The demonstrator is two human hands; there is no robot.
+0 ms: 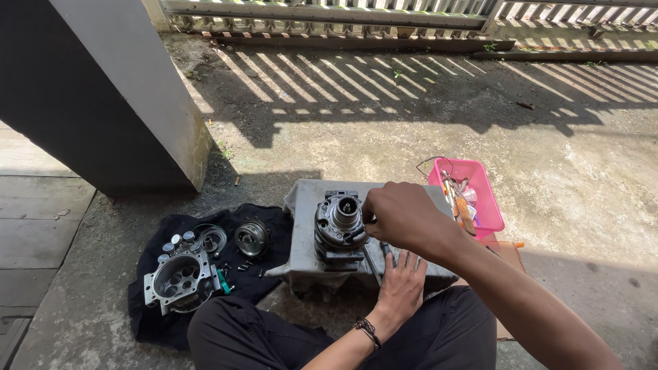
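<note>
A dark metal compressor body (pixel 337 229) stands upright on a grey block (pixel 301 253) in front of my crossed legs. My right hand (pixel 404 216) reaches in from the right, its fingers closed on the compressor's upper right edge beside the round hub. My left hand (pixel 401 284) lies flat on the near edge of the block with its fingers spread, and a dark bracelet sits on its wrist. Two thin metal tools (pixel 373 264) lie on the block just left of its fingertips. What the right fingertips pinch is hidden.
A black cloth (pixel 151 322) on the ground to the left carries a silver housing (pixel 179 279), a round pulley part (pixel 251 237) and small loose pieces. A pink tray (pixel 488 209) with hand tools sits to the right. A grey pillar (pixel 130 89) stands at the back left.
</note>
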